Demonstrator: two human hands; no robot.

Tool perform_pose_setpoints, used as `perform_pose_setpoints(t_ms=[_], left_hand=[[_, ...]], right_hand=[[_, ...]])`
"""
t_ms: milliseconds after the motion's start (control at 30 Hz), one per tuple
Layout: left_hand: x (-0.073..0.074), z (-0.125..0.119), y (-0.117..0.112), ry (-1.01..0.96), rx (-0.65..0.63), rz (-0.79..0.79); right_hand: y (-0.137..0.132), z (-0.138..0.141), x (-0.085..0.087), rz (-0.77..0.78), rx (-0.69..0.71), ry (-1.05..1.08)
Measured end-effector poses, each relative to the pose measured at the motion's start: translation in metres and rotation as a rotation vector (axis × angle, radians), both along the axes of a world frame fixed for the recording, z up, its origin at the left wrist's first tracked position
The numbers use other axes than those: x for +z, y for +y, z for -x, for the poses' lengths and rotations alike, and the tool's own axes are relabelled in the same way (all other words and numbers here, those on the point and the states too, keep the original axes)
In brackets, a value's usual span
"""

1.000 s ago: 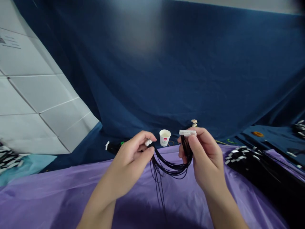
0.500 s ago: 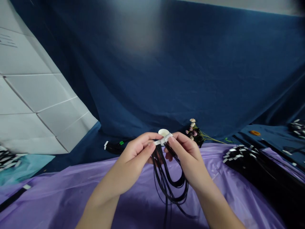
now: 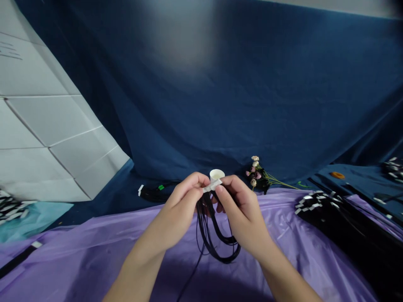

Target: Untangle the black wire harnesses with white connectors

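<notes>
Between my two hands is a short white strip [image 3: 212, 185], with faint print or texture on it. My left hand [image 3: 184, 205] pinches its left end between thumb and fingers. At the other end, the thumb and fingers of my right hand [image 3: 241, 209] press on it. Looped black cords [image 3: 217, 251] hang below the strip between my palms; my fingers partly hide where they meet it. Just behind the strip shows the rim of a white cup [image 3: 217, 173], its lower part covered by my hands.
Purple plastic sheeting [image 3: 110, 251] covers the near surface. White-tipped black bundles [image 3: 346, 226] lie at right, another black bundle [image 3: 154, 193] behind my left hand. Artificial flowers [image 3: 256, 172] and an orange ring [image 3: 337, 175] lie farther back. White boxes [image 3: 47, 126] stand left; a blue cloth [image 3: 252, 92] hangs behind.
My hands have drawn closer together, and the strip between them looks shorter and more bunched. The hanging cord loops have swung left, with one loose end now trailing down to the left.
</notes>
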State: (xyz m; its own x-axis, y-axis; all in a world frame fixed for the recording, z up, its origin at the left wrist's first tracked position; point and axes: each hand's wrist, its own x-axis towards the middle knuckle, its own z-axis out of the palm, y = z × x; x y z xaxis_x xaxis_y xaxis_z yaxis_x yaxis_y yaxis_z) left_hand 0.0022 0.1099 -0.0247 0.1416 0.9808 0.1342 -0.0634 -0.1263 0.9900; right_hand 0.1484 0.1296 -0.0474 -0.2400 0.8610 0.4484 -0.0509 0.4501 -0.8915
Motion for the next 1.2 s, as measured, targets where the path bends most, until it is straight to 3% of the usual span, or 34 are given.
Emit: perform_pose_setpoints(t_ms=[233,367,633,767,900,1100,1200], left_hand=[[0.001,-0.008,0.003,-0.009,-0.048,-0.084],[0.003,-0.008,0.005,0.005,-0.048,-0.092],[-0.003,-0.012,0.013,-0.071,0.256,-0.116],[-0.002,-0.012,0.015,-0.118,0.358,-0.095],[-0.001,-0.012,0.019,-0.237,0.421,-0.044],[-0.003,-0.013,0.024,-0.314,0.508,-0.008],[-0.004,-0.012,0.026,-0.307,0.543,-0.033]], right_hand=[[-0.003,0.005,-0.005,-0.040,0.047,0.056],[-0.003,0.003,-0.001,0.014,0.132,0.059],[-0.006,-0.010,0.010,0.169,0.221,-0.028],[-0.002,-0.012,0.010,0.176,0.111,-0.104],[-0.003,-0.015,0.010,0.031,-0.092,-0.152],[-0.016,-0.025,0.011,-0.096,-0.136,-0.395],[-0.021,-0.027,0.011,-0.165,-0.238,-0.478]])
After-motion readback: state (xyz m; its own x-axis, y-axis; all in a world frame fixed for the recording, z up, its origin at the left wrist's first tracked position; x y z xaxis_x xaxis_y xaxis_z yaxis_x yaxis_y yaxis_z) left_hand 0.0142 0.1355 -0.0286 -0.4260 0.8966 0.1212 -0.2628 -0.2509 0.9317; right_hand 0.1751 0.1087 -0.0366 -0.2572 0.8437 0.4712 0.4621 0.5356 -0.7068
